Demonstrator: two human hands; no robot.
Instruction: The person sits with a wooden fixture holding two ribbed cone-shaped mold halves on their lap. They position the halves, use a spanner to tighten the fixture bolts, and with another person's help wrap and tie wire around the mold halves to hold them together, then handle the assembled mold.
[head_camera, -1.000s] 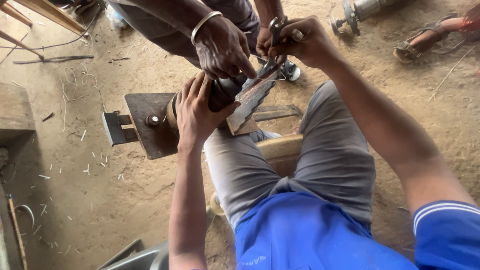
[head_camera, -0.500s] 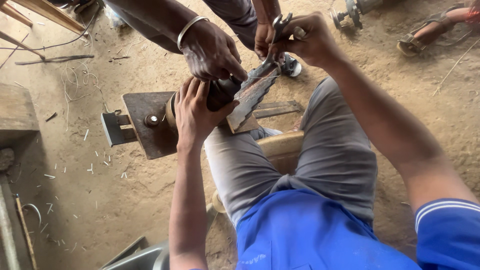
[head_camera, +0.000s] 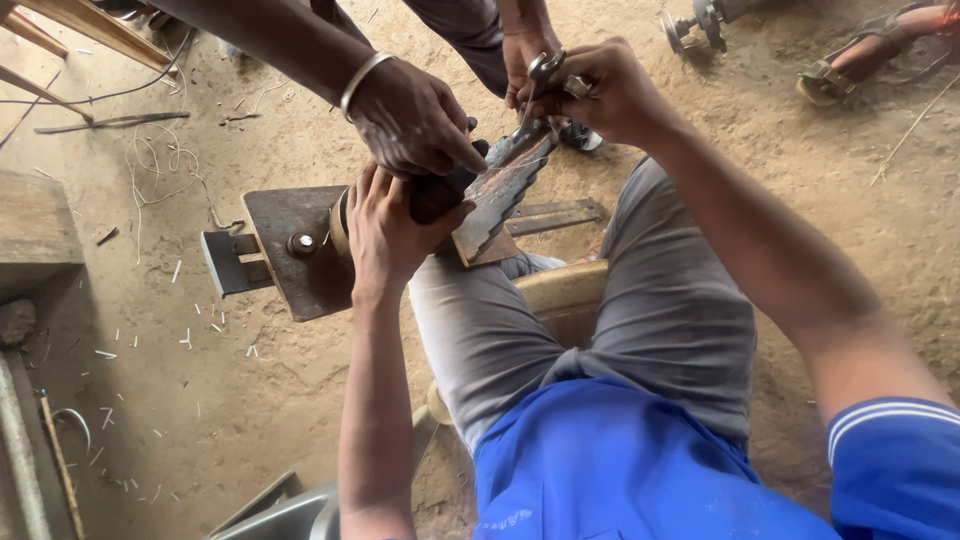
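Observation:
I sit on a wooden stool (head_camera: 560, 295) with a rusty metal assembly (head_camera: 300, 250) held in front of my knees. My left hand (head_camera: 385, 225) is wrapped around its dark cylindrical part (head_camera: 440, 195). My right hand (head_camera: 600, 90) grips a metal wrench (head_camera: 535, 85) set on the top end of a rusty flat metal piece (head_camera: 495, 200). Another person's hand (head_camera: 415, 120), with a metal bangle on the wrist, presses on the same cylindrical part from above. A second hand of that person (head_camera: 525, 50) sits just behind the wrench.
Sandy ground surrounds me, scattered with small white chips. A flat metal bar (head_camera: 555, 215) lies on the ground by my knee. Wooden planks (head_camera: 80, 25) and wire lie far left, a wooden block (head_camera: 35, 230) at left, and machine parts (head_camera: 700, 20) at top right.
The other person's hand has shifted slightly on the cylindrical part. My right hand with the wrench has moved a little; my left hand keeps its grip.

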